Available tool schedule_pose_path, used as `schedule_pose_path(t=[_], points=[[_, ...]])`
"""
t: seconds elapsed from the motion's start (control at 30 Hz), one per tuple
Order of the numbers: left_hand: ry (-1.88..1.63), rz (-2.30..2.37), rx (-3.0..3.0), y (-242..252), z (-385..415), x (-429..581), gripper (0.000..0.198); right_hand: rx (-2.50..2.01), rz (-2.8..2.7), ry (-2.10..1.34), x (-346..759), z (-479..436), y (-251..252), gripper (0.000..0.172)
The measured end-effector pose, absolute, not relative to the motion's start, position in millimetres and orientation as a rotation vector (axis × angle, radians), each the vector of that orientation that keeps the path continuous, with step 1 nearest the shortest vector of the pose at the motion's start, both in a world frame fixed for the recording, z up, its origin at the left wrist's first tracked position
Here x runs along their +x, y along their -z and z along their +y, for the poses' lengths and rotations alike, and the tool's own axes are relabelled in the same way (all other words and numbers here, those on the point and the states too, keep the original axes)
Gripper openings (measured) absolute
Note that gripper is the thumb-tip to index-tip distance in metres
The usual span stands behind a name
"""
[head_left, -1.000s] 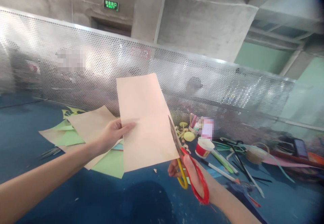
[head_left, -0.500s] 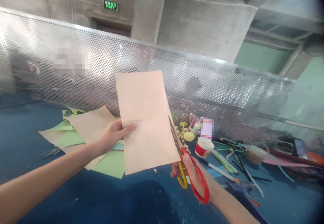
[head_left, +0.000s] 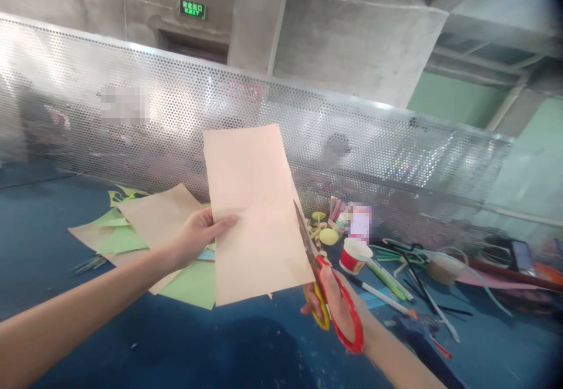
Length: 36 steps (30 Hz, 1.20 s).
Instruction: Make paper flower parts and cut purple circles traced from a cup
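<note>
Peach rectangular paper sheet [head_left: 255, 213] is held upright above the blue bench [head_left: 132, 342], left hand [head_left: 197, 233] pinching its left edge; right hand [head_left: 334, 307] grips red-and-yellow-handled scissors [head_left: 328, 286] at its right edge.

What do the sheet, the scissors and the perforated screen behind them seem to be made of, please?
Sheet: paper or thin card, matte peach-tan, no gloss.
Scissors: grey metal-looking blades; handles probably plastic, glossy red and yellow.
Screen: likely sheet metal, silvery, punched with holes, reflecting light.

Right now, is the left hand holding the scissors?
No, the right hand grips the scissors while the left hand holds the peach sheet.
</note>
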<state>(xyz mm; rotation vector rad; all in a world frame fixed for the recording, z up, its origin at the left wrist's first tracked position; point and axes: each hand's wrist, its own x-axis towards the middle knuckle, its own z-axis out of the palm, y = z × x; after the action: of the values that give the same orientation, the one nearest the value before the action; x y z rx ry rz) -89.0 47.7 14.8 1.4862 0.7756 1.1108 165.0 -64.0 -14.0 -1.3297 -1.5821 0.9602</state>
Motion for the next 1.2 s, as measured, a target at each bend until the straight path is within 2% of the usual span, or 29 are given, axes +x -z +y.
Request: schedule_pose_path(t=[0.47, 0.67, 0.93, 1.2], points=[[-1.087, 0.768, 1.404, -15.3, 45.9, -87.9, 0.027, -1.292, -1.488, -0.947, 154.5, -67.6, 10.0, 0.058], [-1.085, 0.716, 1.308, -15.4, 43.2, -87.6, 0.04, -1.338, -1.461, -0.983, 153.4, -66.0, 13.4, 0.059], [-1.052, 0.783, 1.4, -12.8, 46.2, -87.0, 0.043, -1.244, -1.672, -1.041, 159.8, -71.9, -0.1, 0.061], [-0.938, 0.796, 1.457, -3.1, 40.7, -82.7, 0.037, -1.253, -1.687, -0.868, 164.1, -74.8, -8.7, 0.052]])
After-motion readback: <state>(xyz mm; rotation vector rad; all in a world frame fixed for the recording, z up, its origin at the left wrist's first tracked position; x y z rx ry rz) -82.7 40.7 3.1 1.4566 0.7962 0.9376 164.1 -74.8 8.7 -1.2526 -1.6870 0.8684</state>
